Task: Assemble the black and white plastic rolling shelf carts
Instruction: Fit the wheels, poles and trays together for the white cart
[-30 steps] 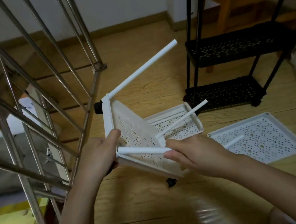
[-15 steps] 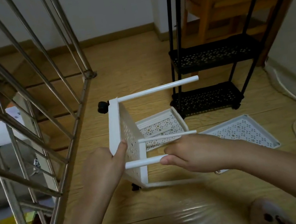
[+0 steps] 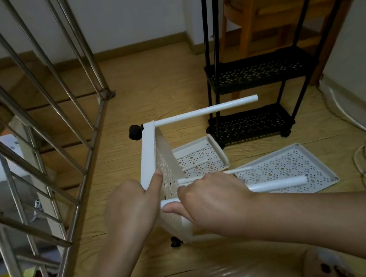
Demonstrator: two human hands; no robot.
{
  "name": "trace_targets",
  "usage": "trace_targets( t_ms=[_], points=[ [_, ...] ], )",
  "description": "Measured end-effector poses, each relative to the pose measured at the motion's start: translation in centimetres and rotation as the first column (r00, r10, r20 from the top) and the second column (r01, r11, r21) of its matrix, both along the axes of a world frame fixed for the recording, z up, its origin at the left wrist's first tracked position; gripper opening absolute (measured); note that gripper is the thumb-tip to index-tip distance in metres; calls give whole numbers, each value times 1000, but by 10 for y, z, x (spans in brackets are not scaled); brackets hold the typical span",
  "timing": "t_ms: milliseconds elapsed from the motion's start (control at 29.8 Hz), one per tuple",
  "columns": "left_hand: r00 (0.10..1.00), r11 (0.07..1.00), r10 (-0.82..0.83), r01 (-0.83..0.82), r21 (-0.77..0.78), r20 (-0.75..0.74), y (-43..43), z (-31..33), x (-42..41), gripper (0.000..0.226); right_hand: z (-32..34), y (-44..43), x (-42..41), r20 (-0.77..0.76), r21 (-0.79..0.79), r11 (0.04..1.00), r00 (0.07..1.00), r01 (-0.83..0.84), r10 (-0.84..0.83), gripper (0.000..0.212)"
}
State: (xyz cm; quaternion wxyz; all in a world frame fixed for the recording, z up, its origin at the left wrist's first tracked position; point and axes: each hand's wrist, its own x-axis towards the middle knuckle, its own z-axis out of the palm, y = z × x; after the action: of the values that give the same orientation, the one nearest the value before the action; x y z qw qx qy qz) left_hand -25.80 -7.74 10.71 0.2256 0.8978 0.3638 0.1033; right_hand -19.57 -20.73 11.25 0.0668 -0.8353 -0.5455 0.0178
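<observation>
Shelf (image 3: pixel 149 153) tipped on edge | left grip (image 3: pixel 131 208) grasping rim | right grip (image 3: pixel 213 200) grasping pole (image 3: pixel 280 184) | railing (image 3: pixel 90 153) near left

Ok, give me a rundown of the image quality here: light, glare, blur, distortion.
Head view: dim, warm indoor light with soft shadows; a pale sheen of glare on the clear plastic at the bottom edge; wide-angle bending bows the stair railing and tilts the black cart; the perforations in the white tray on the floor read sharp, while the forearms near the lens look soft.
</observation>
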Motion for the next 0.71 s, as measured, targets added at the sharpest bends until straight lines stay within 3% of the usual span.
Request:
trace_targets(
  t_ms=[101, 168, 235, 269, 336, 370, 437, 470, 605, 706],
  points=[
    [998, 998, -61, 61, 17, -34, -3, -4, -3, 61, 5, -2, -2, -368, -131, 991, 930, -37, -14, 44],
    [991, 993, -118, 119, 10, -67, -6, -8, -6, 59, 5, -5, 0, -627, -136, 991, 775, 1, -86, 47],
    [984, 988, -152, 154, 13, -95, -11, -12, -9, 58, 4, -9, 3, -739, -173, 982, 650, 73, -178, 52],
    [982, 987, -157, 159, 9, -109, -12, -13, -9, 58, 5, -10, 3, -740, -189, 979, 644, 78, -194, 52],
    [984, 992, -124, 123, -17, -131, -10, -14, -4, 56, -2, -10, 3, -519, -91, 995, 852, 26, -70, 49],
    [988, 995, -85, 79, -56, -125, -5, -13, -1, 56, -7, -10, 7, -257, -24, 1000, 966, 5, -11, 43],
    [996, 985, -12, -3, -173, -84, 7, -7, 4, 56, -15, -13, 10, 124, 40, 998, 992, -38, 33, 26],
    [997, 978, 5, -20, -206, -73, 12, -4, 5, 58, -15, -14, 12, 205, 50, 997, 978, -56, 44, 22],
    [995, 985, -9, -8, -172, -97, 11, 5, 6, 58, -5, -18, 16, 269, 82, 995, 963, -55, 30, 44],
    [994, 986, 23, -40, -161, -108, 9, 4, 8, 56, 0, -14, 17, 225, 91, 994, 974, -58, 37, 46]
  ],
)
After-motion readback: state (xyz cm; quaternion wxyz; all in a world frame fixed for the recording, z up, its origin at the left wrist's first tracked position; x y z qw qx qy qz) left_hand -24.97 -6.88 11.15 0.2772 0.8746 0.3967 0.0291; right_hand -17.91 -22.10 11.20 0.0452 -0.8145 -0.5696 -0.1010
